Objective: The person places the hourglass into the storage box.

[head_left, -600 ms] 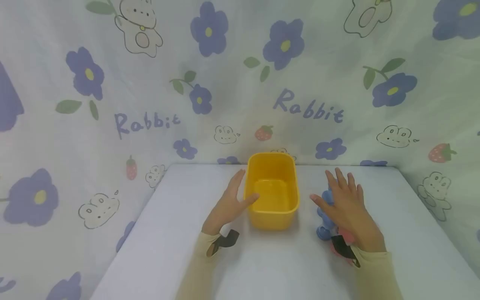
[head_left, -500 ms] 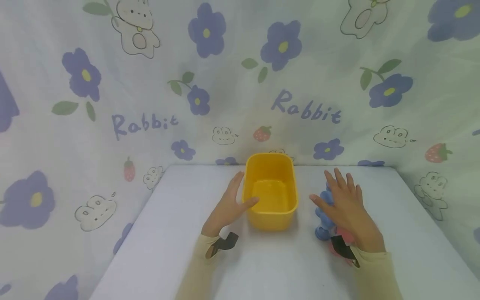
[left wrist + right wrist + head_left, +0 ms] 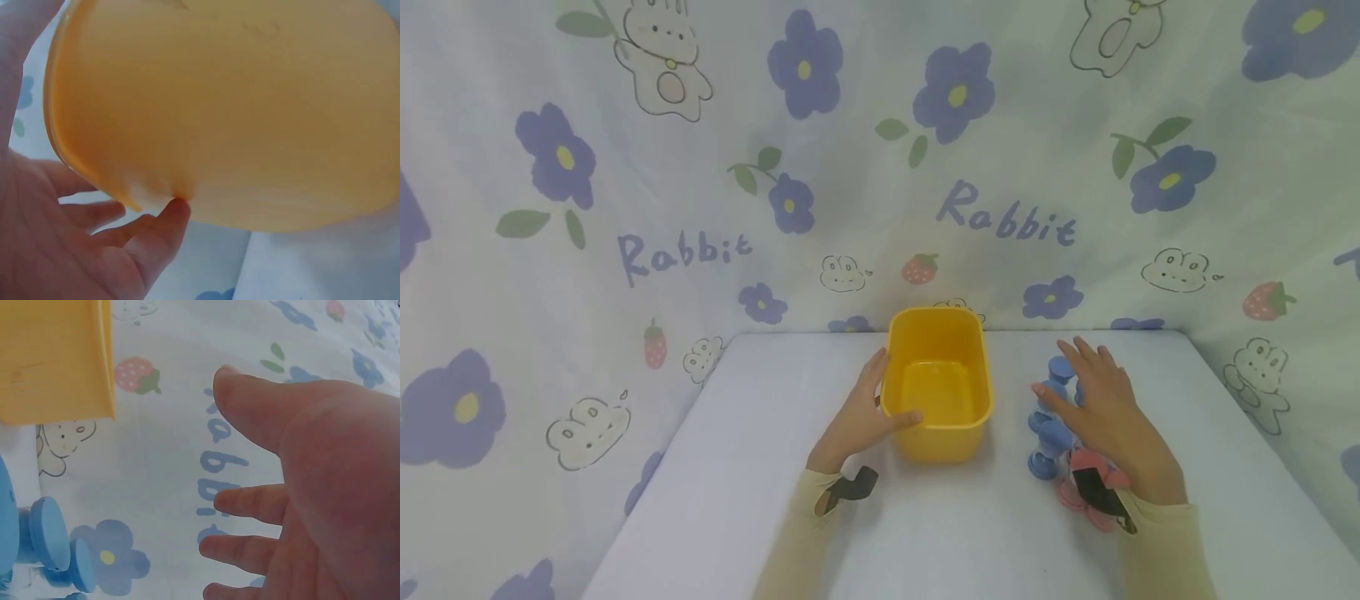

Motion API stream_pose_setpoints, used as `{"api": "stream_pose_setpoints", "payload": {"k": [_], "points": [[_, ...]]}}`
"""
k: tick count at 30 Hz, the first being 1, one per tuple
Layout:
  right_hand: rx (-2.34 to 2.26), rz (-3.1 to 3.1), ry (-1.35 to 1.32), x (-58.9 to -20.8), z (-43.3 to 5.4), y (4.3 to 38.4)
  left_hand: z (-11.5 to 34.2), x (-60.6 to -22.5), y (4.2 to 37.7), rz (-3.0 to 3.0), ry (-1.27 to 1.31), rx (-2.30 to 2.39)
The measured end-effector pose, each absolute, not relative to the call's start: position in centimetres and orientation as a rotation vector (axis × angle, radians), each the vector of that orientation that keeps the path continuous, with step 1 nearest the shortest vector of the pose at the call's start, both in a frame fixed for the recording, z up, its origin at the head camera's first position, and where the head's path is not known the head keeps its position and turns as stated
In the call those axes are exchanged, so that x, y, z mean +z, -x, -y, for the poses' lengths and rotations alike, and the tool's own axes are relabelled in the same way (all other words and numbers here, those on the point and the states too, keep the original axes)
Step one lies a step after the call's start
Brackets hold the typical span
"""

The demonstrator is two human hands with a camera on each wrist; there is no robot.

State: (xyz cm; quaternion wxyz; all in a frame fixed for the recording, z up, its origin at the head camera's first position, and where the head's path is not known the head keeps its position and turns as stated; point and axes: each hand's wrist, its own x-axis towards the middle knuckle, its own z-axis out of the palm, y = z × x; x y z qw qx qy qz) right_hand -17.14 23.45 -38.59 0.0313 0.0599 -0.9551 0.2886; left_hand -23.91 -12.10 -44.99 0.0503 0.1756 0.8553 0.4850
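A yellow plastic bin (image 3: 935, 450) stands at the back middle of the white table. My left hand (image 3: 859, 421) is at its left side, with the fingers along the outer wall and the thumb across the near left corner. The left wrist view shows a fingertip (image 3: 178, 209) meeting the yellow wall. My right hand (image 3: 1105, 400) is held over a group of small blue pieces (image 3: 1051, 437) with round, disc-like ends. Its fingers are spread and hold nothing. Several pink pieces (image 3: 1078, 492) lie nearer me, partly hidden by the right wrist.
The white table (image 3: 962, 542) reaches back to a hanging cloth (image 3: 865, 167) printed with flowers, rabbits and strawberries. More cloth hangs at both sides. A black strap (image 3: 853, 483) is on each wrist.
My left hand has come closer against the bin's left side. The right hand has shifted slightly to the right, uncovering more of the blue and pink pieces. The head view has turned slightly.
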Motion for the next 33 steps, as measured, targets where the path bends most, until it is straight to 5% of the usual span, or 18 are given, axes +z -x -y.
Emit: {"api": "stream_pose_setpoints", "payload": {"k": [18,33], "points": [[1.132,2.649,-0.159,-37.1,-27.0,14.6,11.4,-45.2,24.1,-2.333,-0.771,1.657],[1.207,2.422,-0.263,-41.3,-32.6,12.7,11.4,-45.0,24.2,-2.302,-0.786,1.658]]}}
